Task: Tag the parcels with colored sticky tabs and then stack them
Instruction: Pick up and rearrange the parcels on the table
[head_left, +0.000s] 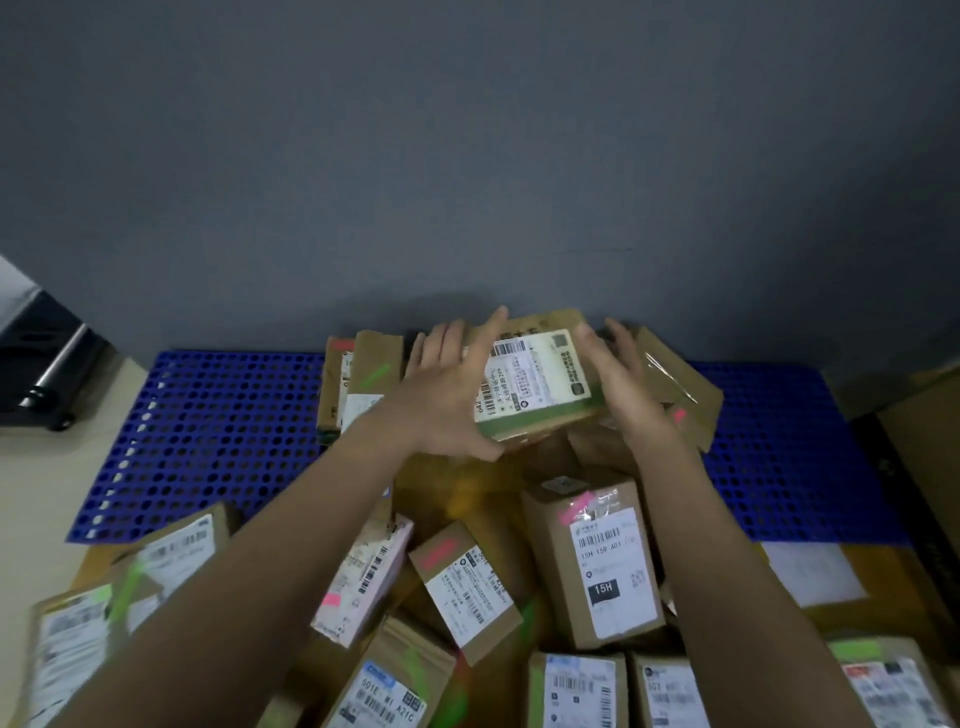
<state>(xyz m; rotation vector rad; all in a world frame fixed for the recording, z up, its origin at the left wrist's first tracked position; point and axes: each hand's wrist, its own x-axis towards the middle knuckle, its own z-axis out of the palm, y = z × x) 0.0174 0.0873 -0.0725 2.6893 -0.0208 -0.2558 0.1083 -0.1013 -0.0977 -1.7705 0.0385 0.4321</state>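
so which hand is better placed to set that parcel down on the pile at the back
Both hold the parcel, but the left hand seems better placed: its thumb reaches under the near edge and its fingers lie along the side. The right hand only presses the other side.
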